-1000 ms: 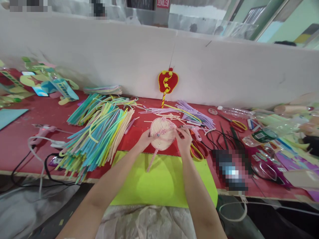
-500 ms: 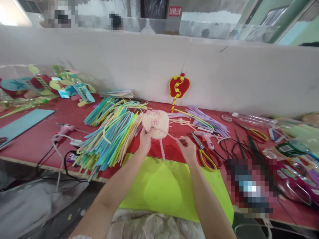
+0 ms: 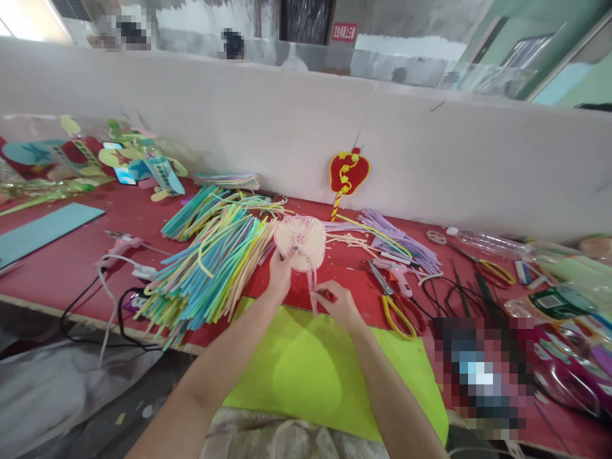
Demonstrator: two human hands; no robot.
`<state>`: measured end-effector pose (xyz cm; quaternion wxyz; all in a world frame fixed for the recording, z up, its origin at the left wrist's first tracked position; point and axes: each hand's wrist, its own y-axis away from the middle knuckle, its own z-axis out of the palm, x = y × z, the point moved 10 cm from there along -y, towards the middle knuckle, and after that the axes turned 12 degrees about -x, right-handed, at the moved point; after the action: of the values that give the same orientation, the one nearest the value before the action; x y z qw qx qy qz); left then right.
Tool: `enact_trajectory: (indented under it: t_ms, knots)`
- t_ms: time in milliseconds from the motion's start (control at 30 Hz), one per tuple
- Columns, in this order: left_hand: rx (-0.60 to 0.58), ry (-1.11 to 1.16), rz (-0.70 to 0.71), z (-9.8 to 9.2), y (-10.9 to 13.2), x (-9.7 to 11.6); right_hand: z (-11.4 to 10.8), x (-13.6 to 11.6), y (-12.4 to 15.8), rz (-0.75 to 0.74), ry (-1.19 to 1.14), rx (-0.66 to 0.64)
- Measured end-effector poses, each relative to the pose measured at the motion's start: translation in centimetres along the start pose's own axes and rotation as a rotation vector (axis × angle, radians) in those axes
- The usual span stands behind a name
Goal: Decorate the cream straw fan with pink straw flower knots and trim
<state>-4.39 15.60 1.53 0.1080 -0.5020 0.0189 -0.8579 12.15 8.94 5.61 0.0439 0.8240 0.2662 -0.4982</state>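
A round cream fan [image 3: 313, 239] made of fuzzy pipe cleaners, with small pink flowers on its face, is gripped at its lower left edge by my left hand [image 3: 281, 274]. Its pink handle [image 3: 310, 280] points down toward me. Just right of that handle, my right hand [image 3: 338, 303] has its fingertips pinched on the end of a thin pink pipe cleaner [image 3: 313, 264], which runs down from the fan's face. Close on the left lies a big bundle of coloured pipe cleaners [image 3: 210, 261].
Scissors with yellow handles [image 3: 396, 312] and a pink glue gun [image 3: 394, 271] lie to the right, another glue gun [image 3: 119, 245] to the left. A red fan [image 3: 350, 172] leans on the white partition [image 3: 239, 115]. A lime sheet [image 3: 306, 370] covers the table's front edge.
My right hand has moved left and down, bringing the pink pipe cleaner from stretched out rightward to hanging along the handle. My left hand keeps its hold on the fan.
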Motion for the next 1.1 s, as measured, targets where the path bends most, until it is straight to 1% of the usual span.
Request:
enact_trajectory:
  t_ms: [233, 333, 533, 833, 967, 1100]
  knots:
    - [-0.102, 0.009, -0.078, 1.6, 0.4, -0.6, -1.7, 1.7, 0.3, 0.019, -0.040, 0.124]
    - [-0.126, 0.006, -0.095, 2.2, 0.8, -0.7, -1.7, 1.5, 0.2, 0.008, -0.035, 0.141]
    - [-0.131, 0.010, -0.129, 3.0, 1.4, -1.0, -1.9, 0.5, 0.1, -0.029, 0.034, 0.180]
    - [-0.117, 0.048, -0.137, 3.0, 1.5, -1.5, -2.7, 0.4, 0.5, -0.118, 0.140, 0.309]
    - [-0.122, 0.070, -0.134, 3.1, 1.5, -1.2, -3.1, 0.4, 0.7, -0.142, 0.252, 0.383]
    - [-0.122, 0.083, -0.144, 3.1, 1.6, -1.1, -3.0, 0.4, 0.7, -0.141, 0.356, 0.386]
